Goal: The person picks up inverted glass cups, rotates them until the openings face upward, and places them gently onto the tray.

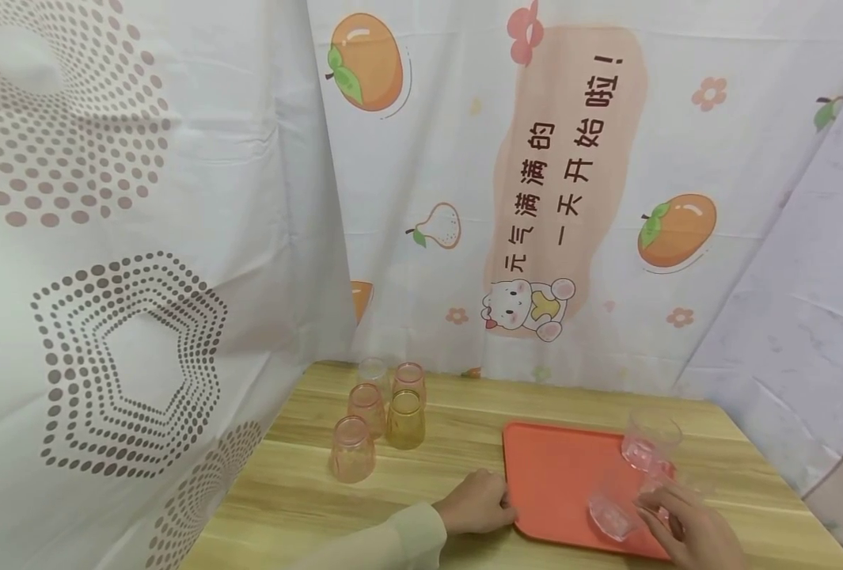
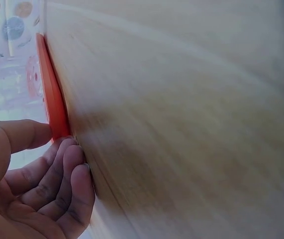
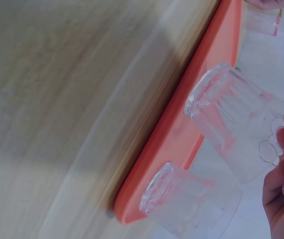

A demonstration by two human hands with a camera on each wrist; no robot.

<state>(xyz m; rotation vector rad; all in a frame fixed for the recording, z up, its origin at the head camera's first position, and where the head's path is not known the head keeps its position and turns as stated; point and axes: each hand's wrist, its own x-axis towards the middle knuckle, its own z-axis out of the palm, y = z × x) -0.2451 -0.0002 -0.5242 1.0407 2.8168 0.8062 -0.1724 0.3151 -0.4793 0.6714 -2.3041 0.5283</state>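
Note:
On the table's right side lies a red-orange tray bearing clear drinking glasses. My left hand grips the tray's near-left edge, thumb on the rim and fingers curled below it in the left wrist view. At the tray's near right, my right hand has curled fingers at the rim of a clear glass, seeming to pinch it; the exact contact is hard to see through the transparent wall. That glass's thick base shows left of the fingers. Another clear glass stands farther back on the tray.
Upside-down tumblers stand grouped at the table's back left: a clear one, a yellow one and pinkish ones, the nearest a peach tumbler. Printed curtains hang behind the wooden table and along its sides.

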